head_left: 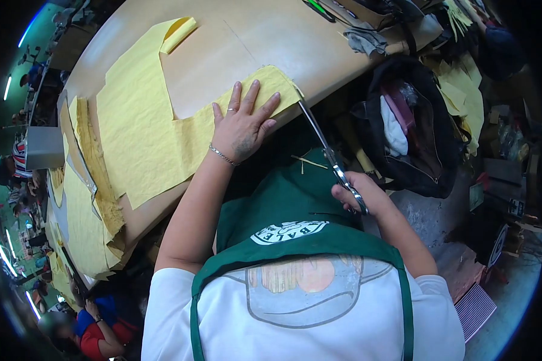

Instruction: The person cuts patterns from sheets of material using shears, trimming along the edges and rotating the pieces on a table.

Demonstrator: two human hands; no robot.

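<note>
A large yellow sheet [141, 144], perhaps leather or suede, lies on the tan table and has a broad notch in its far side. One far corner of it is folded over. My left hand [242, 123] presses flat on its narrow right arm, fingers spread, with a ring and a bracelet on. My right hand [364, 191] grips long metal scissors [320, 138] by the handles. The scissor tips meet the rounded right end of the sheet at the table's edge. Thin yellow offcuts [310, 161] rest on my green apron [283, 195].
More yellow pieces [90, 198] are stacked at the table's left side. A black open bag [412, 129] hangs or stands off the right edge of the table [211, 54], with a grey cloth [365, 39] above it. Another person [102, 328] sits at lower left.
</note>
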